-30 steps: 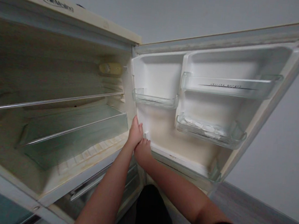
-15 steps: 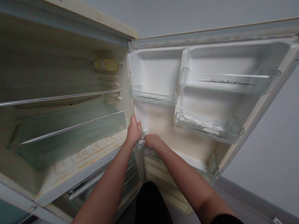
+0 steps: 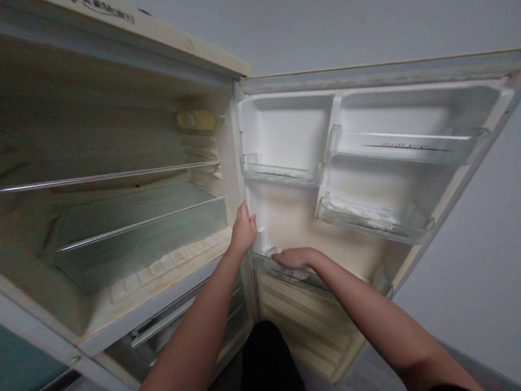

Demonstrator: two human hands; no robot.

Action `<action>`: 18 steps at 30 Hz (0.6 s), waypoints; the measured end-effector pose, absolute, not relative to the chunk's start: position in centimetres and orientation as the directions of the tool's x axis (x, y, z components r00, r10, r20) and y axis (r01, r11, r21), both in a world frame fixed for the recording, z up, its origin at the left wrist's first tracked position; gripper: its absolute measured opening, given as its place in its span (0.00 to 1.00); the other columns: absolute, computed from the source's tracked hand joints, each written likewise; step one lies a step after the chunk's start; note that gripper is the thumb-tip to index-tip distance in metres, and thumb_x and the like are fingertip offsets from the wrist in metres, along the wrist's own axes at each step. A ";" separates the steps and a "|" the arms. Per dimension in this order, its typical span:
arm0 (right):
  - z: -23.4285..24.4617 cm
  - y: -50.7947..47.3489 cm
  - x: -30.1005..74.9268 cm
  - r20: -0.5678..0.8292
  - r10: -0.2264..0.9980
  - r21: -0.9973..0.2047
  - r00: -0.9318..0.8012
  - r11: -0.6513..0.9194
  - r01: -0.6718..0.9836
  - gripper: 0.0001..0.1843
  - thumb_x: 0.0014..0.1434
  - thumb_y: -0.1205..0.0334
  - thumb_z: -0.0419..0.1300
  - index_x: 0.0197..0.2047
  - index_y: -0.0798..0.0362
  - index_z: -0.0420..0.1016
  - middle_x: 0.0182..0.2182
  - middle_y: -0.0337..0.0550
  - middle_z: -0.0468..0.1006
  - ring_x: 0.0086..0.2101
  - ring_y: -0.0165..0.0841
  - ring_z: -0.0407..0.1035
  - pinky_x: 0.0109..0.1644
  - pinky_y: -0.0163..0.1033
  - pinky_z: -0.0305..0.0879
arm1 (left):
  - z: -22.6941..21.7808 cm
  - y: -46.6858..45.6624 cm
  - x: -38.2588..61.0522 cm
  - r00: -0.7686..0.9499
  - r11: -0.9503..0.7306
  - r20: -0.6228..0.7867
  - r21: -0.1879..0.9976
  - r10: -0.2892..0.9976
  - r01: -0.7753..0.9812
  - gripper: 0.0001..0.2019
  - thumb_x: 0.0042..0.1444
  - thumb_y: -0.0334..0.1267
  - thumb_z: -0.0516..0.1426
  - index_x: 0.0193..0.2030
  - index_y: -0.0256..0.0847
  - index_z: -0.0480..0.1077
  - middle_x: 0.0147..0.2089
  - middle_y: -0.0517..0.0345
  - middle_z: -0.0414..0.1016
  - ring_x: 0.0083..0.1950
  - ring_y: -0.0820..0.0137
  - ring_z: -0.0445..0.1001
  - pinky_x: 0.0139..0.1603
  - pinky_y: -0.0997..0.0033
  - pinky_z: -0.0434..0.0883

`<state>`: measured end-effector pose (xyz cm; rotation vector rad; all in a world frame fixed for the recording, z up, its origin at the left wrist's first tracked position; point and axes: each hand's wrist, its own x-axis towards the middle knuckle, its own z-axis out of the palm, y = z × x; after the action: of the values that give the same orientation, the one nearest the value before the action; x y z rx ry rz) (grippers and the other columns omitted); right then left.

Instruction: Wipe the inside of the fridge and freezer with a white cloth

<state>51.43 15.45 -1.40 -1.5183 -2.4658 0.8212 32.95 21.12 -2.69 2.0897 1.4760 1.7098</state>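
Head view looks down at a person's two bare hands working at an opened refrigerator door (image 3: 281, 213), whose inner side faces the camera. The hands are apart from each other. The left hand (image 3: 244, 234) is at the hinge-side edge of the door's inner panel, thumb up; whether its fingers grip that edge cannot be told. The right hand (image 3: 294, 257) bends down at the wrist over the lowest clear bin (image 3: 264, 261) of the door, fingers pointing toward the hinge side. Beneath it, seen through the bin's front, is a pale, soft-looking item (image 3: 299, 274); its outline is blurred, and how firmly the fingers close on it cannot be made out. Higher on the door are a small clear bin (image 3: 281, 174) on the hinge side, an upper clear bin (image 3: 403, 148) on the other side, and below that one a middle bin (image 3: 377, 228) holding crumpled white material (image 3: 362, 213). To the left, the refrigerator compartment (image 3: 87, 129) shows a yellowish lamp cover (image 3: 197, 120), a glass shelf (image 3: 105, 179) and a clear drawer (image 3: 147, 227) beneath. Below the bin, a cream ribbed door (image 3: 308, 323) also stands open.
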 end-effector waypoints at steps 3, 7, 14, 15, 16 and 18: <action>-1.0 13.1 54.9 -0.259 0.852 -0.390 -0.455 0.339 0.856 0.38 0.65 0.33 0.49 0.47 0.59 0.82 0.47 0.59 0.82 0.48 0.42 0.77 0.58 0.43 0.68 | -2.7 21.0 33.1 -0.097 -0.533 0.724 0.585 0.683 0.611 0.25 0.62 0.32 0.49 0.67 0.35 0.55 0.62 0.37 0.66 0.65 0.55 0.66 0.67 0.48 0.64; -0.5 10.3 60.3 -0.378 0.811 -0.258 -0.447 0.372 0.892 0.47 0.65 0.28 0.38 0.54 0.58 0.80 0.53 0.60 0.78 0.52 0.43 0.75 0.59 0.43 0.65 | -2.7 21.0 33.2 -0.104 -0.523 0.721 0.586 0.685 0.620 0.26 0.62 0.32 0.49 0.67 0.34 0.55 0.63 0.37 0.65 0.66 0.54 0.65 0.68 0.47 0.63; -2.5 6.7 66.9 -0.295 0.911 0.049 -0.287 0.315 0.948 0.38 0.66 0.34 0.47 0.50 0.61 0.81 0.47 0.66 0.80 0.48 0.51 0.77 0.49 0.48 0.70 | -2.6 21.1 33.4 -0.119 -0.498 0.701 0.605 0.703 0.621 0.26 0.62 0.31 0.48 0.68 0.32 0.54 0.64 0.34 0.65 0.67 0.53 0.65 0.68 0.48 0.63; -2.8 6.4 67.1 -0.261 0.922 0.078 -0.287 0.316 0.946 0.36 0.66 0.35 0.48 0.49 0.60 0.82 0.46 0.66 0.80 0.47 0.52 0.77 0.48 0.48 0.70 | -2.6 21.2 33.4 -0.120 -0.499 0.701 0.606 0.703 0.619 0.26 0.62 0.31 0.48 0.68 0.32 0.54 0.63 0.34 0.65 0.67 0.53 0.65 0.68 0.48 0.63; -3.1 6.1 67.3 -0.232 0.928 0.100 -0.291 0.320 0.942 0.35 0.67 0.36 0.49 0.47 0.59 0.82 0.44 0.65 0.81 0.46 0.52 0.77 0.47 0.48 0.70 | -2.6 21.2 33.4 -0.120 -0.502 0.703 0.607 0.701 0.616 0.26 0.62 0.31 0.48 0.68 0.33 0.54 0.63 0.35 0.65 0.67 0.53 0.65 0.68 0.48 0.63; -3.4 5.9 67.3 -0.185 0.933 0.117 -0.308 0.332 0.936 0.32 0.67 0.37 0.50 0.44 0.56 0.82 0.41 0.62 0.82 0.44 0.51 0.78 0.45 0.47 0.69 | -2.5 21.2 33.3 -0.116 -0.510 0.705 0.606 0.699 0.611 0.26 0.62 0.31 0.49 0.68 0.34 0.54 0.63 0.36 0.65 0.67 0.54 0.65 0.68 0.48 0.62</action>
<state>67.25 5.89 -3.39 -1.9548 -2.7349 0.0212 33.34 21.18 -2.52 2.0345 1.5118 1.7186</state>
